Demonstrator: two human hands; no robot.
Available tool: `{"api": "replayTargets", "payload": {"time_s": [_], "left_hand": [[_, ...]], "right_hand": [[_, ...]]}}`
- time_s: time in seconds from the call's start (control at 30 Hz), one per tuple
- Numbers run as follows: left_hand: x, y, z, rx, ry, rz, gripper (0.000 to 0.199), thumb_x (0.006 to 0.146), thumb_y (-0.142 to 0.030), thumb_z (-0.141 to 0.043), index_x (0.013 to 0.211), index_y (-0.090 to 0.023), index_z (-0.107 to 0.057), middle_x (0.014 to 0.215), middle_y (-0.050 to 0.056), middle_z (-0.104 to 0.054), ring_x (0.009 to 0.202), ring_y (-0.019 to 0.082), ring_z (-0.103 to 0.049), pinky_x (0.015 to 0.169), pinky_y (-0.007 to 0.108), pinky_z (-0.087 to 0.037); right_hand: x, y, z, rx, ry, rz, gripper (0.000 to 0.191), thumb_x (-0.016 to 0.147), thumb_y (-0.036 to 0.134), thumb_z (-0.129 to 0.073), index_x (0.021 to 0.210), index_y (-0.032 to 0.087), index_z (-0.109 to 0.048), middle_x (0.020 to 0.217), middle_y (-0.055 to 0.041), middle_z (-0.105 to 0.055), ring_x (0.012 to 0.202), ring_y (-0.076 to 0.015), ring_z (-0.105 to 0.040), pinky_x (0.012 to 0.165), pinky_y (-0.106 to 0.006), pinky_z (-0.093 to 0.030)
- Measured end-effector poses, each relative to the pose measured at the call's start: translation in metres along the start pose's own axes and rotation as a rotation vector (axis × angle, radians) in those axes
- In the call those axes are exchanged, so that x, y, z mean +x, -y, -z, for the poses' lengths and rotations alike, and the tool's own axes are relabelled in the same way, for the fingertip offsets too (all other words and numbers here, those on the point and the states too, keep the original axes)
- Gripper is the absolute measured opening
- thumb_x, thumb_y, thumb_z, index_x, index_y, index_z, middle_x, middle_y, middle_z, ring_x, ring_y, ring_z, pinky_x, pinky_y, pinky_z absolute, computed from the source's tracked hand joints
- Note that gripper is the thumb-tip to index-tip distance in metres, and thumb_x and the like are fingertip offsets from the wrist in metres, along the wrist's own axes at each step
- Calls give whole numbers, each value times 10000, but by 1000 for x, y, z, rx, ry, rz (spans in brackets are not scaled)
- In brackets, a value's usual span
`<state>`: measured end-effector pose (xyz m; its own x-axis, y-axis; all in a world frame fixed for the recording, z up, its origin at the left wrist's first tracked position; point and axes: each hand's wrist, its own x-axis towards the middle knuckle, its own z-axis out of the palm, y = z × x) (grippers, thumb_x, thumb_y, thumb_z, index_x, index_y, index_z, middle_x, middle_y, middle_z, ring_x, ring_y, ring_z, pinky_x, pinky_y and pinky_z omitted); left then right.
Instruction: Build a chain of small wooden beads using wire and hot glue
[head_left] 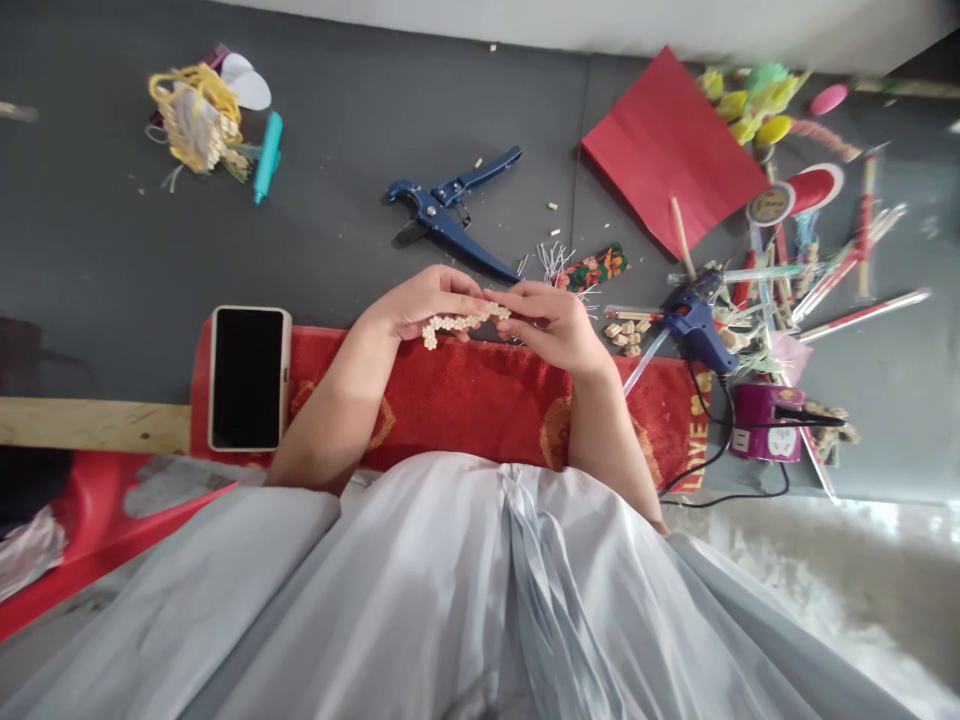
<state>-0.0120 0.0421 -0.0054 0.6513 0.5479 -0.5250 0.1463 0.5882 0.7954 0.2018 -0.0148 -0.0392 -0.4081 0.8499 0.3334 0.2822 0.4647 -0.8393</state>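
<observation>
Between my two hands runs a narrow, bumpy cream-coloured strip (454, 323) that looks like a string of small beads or flower shapes; its exact kind is too small to tell. My left hand (433, 303) is closed on its middle, and the free end hangs down at the left. Around the strip's right end my right hand (550, 322) pinches with thumb and fingers. Both hands are just above the far edge of a red towel (465, 400). Beyond them lie blue cutting pliers (450, 215), spread apart.
A phone (250, 378) lies on the towel's left end. To the right are a blue glue gun (701, 330) with its cord, small wooden pieces (628, 332), red paper (675, 150), a ribbon spool (772, 203) and a purple power block (765, 420). A turquoise marker (268, 158) lies far left.
</observation>
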Motion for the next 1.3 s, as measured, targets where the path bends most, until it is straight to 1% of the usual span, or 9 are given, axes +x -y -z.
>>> {"api": "replayTargets", "payload": {"time_s": [0.2, 0.43, 0.57, 0.67, 0.8, 0.87, 1.03, 1.2, 1.3], "left_hand": [[0, 2, 0, -15, -9, -30, 66, 737, -124, -779, 697, -115, -727, 547, -25, -642, 438, 72, -602, 425, 148, -433], [-2, 0, 0, -17, 8, -52, 36, 711, -130, -772, 689, -126, -744, 549, -22, -649, 455, 81, -607, 448, 169, -476], [0, 2, 2, 18, 26, -51, 84, 704, -170, -792, 663, -133, -728, 540, -16, -651, 452, 89, -620, 410, 155, -420], [2, 3, 3, 3, 24, -55, 102, 661, -171, -804, 634, -134, -713, 541, -18, -662, 429, 94, -627, 379, 149, -375], [3, 4, 4, -24, 31, -44, 90, 635, -158, -800, 639, -131, -714, 549, -24, -671, 410, 93, -623, 375, 152, -376], [3, 3, 4, -22, 28, -35, 96, 638, -156, -801, 640, -126, -710, 555, -20, -674, 401, 92, -618, 367, 153, -366], [3, 3, 5, -26, 36, -33, 100, 636, -137, -800, 636, -118, -702, 564, -13, -682, 414, 89, -619, 394, 165, -398], [3, 3, 7, -1, 40, -23, 71, 642, -128, -769, 647, -120, -699, 556, -19, -681, 407, 91, -622, 372, 161, -367], [3, 4, 8, -11, 45, -26, 55, 631, -121, -752, 650, -115, -701, 562, -11, -687, 402, 104, -630, 353, 167, -369]], "right_hand": [[0, -2, -1, 21, 5, 5, 373, 985, 416, -640, 1329, 297, -724, 923, -34, -694, 785, -133, -643, 755, -291, -547], [1, -1, -2, 49, -62, -28, 318, 922, 426, -729, 1231, 366, -770, 947, -28, -634, 818, -147, -613, 724, -328, -552], [0, 1, -4, 95, -106, -127, 327, 848, 459, -801, 1148, 329, -810, 929, -20, -688, 812, -150, -649, 754, -334, -578], [-1, 3, -7, 214, -172, -248, 389, 744, 439, -883, 1090, 276, -810, 869, -3, -710, 770, -149, -668, 734, -324, -602], [0, 5, -11, 288, -247, -338, 303, 651, 387, -938, 834, 218, -765, 777, 14, -699, 678, -135, -650, 656, -307, -605], [1, 6, -11, 274, -250, -313, 301, 646, 403, -943, 761, 213, -740, 790, 3, -703, 677, -134, -646, 645, -308, -599], [5, 6, -10, 232, -270, -181, 331, 638, 475, -950, 705, 232, -736, 783, -7, -680, 696, -136, -618, 607, -301, -538], [6, 7, -8, 137, -257, -203, 403, 629, 559, -934, 650, 227, -706, 707, 8, -617, 620, -120, -525, 536, -289, -433], [6, 6, -9, 137, -254, -196, 403, 635, 561, -931, 661, 226, -709, 688, 16, -592, 602, -113, -487, 537, -287, -410]]}}
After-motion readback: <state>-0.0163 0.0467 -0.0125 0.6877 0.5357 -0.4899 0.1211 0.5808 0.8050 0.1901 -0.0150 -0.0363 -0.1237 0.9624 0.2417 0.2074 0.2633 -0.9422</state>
